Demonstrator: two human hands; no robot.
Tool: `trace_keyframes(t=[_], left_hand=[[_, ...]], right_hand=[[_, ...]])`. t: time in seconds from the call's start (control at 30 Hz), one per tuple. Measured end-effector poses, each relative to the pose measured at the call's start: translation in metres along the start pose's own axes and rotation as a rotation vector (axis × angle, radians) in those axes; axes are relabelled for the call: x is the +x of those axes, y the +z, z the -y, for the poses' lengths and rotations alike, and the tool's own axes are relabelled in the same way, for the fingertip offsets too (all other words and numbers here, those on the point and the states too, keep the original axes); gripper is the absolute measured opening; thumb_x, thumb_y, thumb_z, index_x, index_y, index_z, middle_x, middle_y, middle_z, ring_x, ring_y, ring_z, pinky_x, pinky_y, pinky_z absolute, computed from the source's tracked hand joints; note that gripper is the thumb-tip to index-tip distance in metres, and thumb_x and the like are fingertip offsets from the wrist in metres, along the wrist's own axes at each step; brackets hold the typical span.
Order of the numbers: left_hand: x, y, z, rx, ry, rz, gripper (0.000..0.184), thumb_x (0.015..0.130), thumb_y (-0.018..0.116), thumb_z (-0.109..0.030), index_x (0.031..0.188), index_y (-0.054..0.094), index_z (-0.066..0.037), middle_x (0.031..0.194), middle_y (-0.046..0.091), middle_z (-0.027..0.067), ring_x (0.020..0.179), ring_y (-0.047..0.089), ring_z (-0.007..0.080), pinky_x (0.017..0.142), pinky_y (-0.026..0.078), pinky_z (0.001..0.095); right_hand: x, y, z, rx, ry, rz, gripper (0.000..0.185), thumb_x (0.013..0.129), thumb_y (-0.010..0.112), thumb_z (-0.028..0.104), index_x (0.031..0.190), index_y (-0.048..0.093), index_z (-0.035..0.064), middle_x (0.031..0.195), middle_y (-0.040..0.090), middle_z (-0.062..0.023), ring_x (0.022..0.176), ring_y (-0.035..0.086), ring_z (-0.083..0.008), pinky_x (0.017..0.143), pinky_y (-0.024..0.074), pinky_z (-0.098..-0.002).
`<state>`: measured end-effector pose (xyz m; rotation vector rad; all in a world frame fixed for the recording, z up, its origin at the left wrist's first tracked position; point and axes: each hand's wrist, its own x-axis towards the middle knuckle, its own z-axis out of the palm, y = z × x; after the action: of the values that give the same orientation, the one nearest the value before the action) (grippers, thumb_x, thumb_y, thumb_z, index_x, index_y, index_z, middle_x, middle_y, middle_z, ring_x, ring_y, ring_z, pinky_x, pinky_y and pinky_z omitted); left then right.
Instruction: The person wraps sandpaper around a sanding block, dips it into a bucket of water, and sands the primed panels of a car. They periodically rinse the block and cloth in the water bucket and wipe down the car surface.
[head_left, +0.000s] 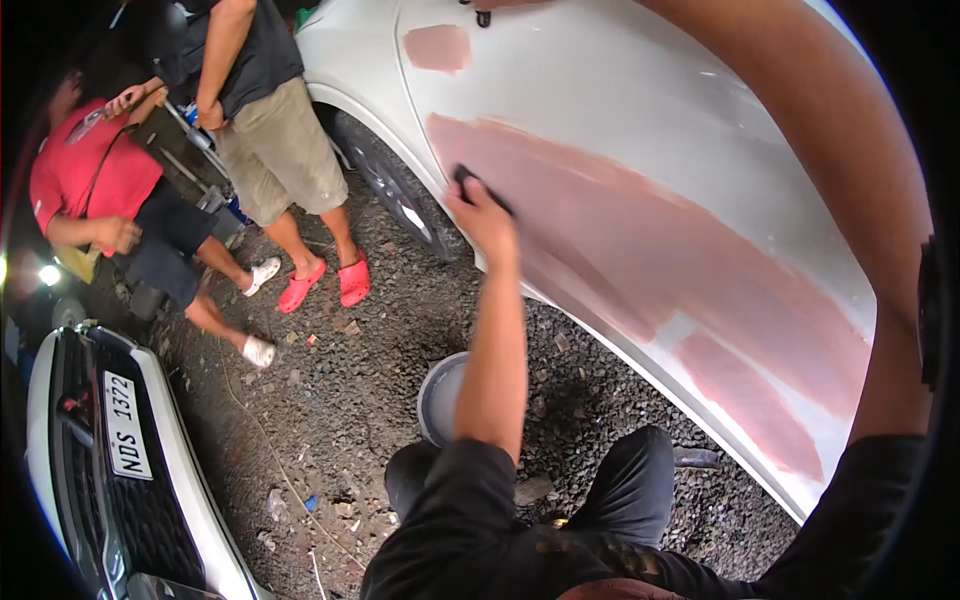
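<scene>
My left hand (485, 222) is closed around a black block (463, 176), which looks like a sanding block, and presses it against the white car door (640, 70). Under and beside it spreads a large pinkish-brown filler patch (600, 220) with a smooth, feathered edge. A smaller square patch (437, 48) of the same colour sits higher on the panel. My right arm arches up along the right side, and my right hand (512, 4) is at the top edge, mostly cut off, beside a small black part (483, 17). Its fingers are hidden.
A grey bucket (437, 400) stands on the gravel (330, 400) by my knees. The car's wheel (390, 185) is at the left of the door. Two people (270, 110) stand at upper left. Another vehicle's front with a license plate (128, 425) is at lower left.
</scene>
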<state>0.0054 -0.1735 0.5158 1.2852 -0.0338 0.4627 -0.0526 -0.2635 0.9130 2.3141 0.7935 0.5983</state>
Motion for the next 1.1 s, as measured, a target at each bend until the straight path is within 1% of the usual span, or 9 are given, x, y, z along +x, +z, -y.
trace_keyframes(t=[0.07, 0.13, 0.37, 0.57, 0.7, 0.8, 0.9, 1.0, 1.1], left_hand=[[-0.073, 0.013, -0.002, 0.164, 0.19, -0.081, 0.048, 0.108, 0.051, -0.027, 0.139, 0.043, 0.009, 0.131, 0.053, 0.0296, 0.12, 0.054, 0.0392, 0.104, 0.042, 0.0445], [-0.126, 0.014, -0.026, 0.059, 0.085, -0.015, 0.048, 0.107, 0.053, -0.024, 0.14, 0.042, 0.009, 0.133, 0.051, 0.0299, 0.124, 0.051, 0.0393, 0.108, 0.039, 0.0437], [0.016, -0.004, -0.028, -0.11, -0.064, -0.017, 0.047, 0.108, 0.054, -0.029, 0.137, 0.043, 0.007, 0.128, 0.056, 0.0214, 0.115, 0.055, 0.0301, 0.103, 0.043, 0.0418], [-0.095, 0.011, -0.007, 0.167, 0.185, -0.07, 0.051, 0.107, 0.055, -0.033, 0.136, 0.045, 0.008, 0.125, 0.057, 0.0221, 0.111, 0.057, 0.0319, 0.102, 0.045, 0.0445], [0.002, -0.008, 0.033, -0.051, -0.139, -0.034, 0.054, 0.107, 0.055, -0.033, 0.142, 0.04, 0.006, 0.124, 0.057, 0.0224, 0.112, 0.058, 0.0344, 0.102, 0.045, 0.0443], [-0.013, -0.006, 0.019, -0.111, -0.209, -0.033, 0.056, 0.107, 0.055, -0.032, 0.145, 0.037, 0.004, 0.126, 0.057, 0.0235, 0.114, 0.058, 0.0362, 0.103, 0.045, 0.0441], [-0.091, 0.011, 0.02, 0.235, 0.12, -0.083, 0.053, 0.107, 0.054, -0.033, 0.143, 0.04, 0.004, 0.131, 0.055, 0.0246, 0.118, 0.058, 0.0361, 0.105, 0.044, 0.0425], [-0.064, 0.0, 0.018, 0.194, -0.002, -0.042, 0.051, 0.108, 0.052, -0.032, 0.142, 0.041, 0.003, 0.134, 0.054, 0.0239, 0.117, 0.058, 0.0346, 0.104, 0.044, 0.0411], [-0.018, -0.013, -0.006, -0.149, -0.38, -0.078, 0.049, 0.108, 0.052, -0.031, 0.14, 0.042, 0.004, 0.132, 0.054, 0.0212, 0.114, 0.058, 0.0304, 0.102, 0.045, 0.0389]], right_hand=[[0.0, 0.0, -0.003, -0.006, 0.002, 0.003, 0.027, 0.09, 0.058, 0.023, 0.096, 0.073, 0.002, 0.105, 0.069, -0.0217, 0.101, 0.066, -0.0407, 0.092, 0.0509, -0.0484], [-0.001, 0.001, -0.001, -0.003, 0.014, 0.004, 0.027, 0.09, 0.059, 0.023, 0.096, 0.073, 0.0019, 0.105, 0.069, -0.0211, 0.102, 0.066, -0.0408, 0.093, 0.0508, -0.0484], [-0.008, -0.004, 0.005, 0.044, 0.069, 0.013, 0.024, 0.09, 0.058, 0.024, 0.097, 0.071, 0.0054, 0.111, 0.067, -0.0181, 0.11, 0.061, -0.0418, 0.098, 0.0475, -0.0523], [-0.011, -0.013, 0.012, 0.088, 0.107, 0.043, 0.024, 0.09, 0.058, 0.023, 0.098, 0.071, 0.0051, 0.113, 0.066, -0.0173, 0.111, 0.06, -0.0404, 0.097, 0.0484, -0.051], [-0.011, -0.009, 0.011, 0.109, 0.111, 0.046, 0.023, 0.089, 0.058, 0.022, 0.097, 0.071, 0.0053, 0.111, 0.066, -0.0172, 0.111, 0.06, -0.0402, 0.097, 0.0486, -0.0505], [-0.009, -0.009, 0.011, 0.08, 0.085, 0.041, 0.022, 0.089, 0.058, 0.021, 0.097, 0.072, 0.0056, 0.11, 0.067, -0.017, 0.109, 0.061, -0.0399, 0.096, 0.0488, -0.0501], [-0.015, -0.019, 0.015, 0.085, 0.091, 0.033, 0.021, 0.089, 0.058, 0.021, 0.096, 0.072, 0.0059, 0.109, 0.067, -0.0169, 0.107, 0.061, -0.04, 0.096, 0.0488, -0.0497], [-0.012, -0.015, 0.013, 0.112, 0.088, 0.023, 0.02, 0.089, 0.059, 0.021, 0.095, 0.072, 0.0062, 0.108, 0.067, -0.0167, 0.108, 0.061, -0.0402, 0.095, 0.0487, -0.0497], [-0.012, -0.005, 0.011, 0.107, 0.049, 0.013, 0.02, 0.089, 0.058, 0.02, 0.095, 0.072, 0.0065, 0.108, 0.067, -0.0162, 0.109, 0.06, -0.0404, 0.095, 0.0486, -0.0497]])
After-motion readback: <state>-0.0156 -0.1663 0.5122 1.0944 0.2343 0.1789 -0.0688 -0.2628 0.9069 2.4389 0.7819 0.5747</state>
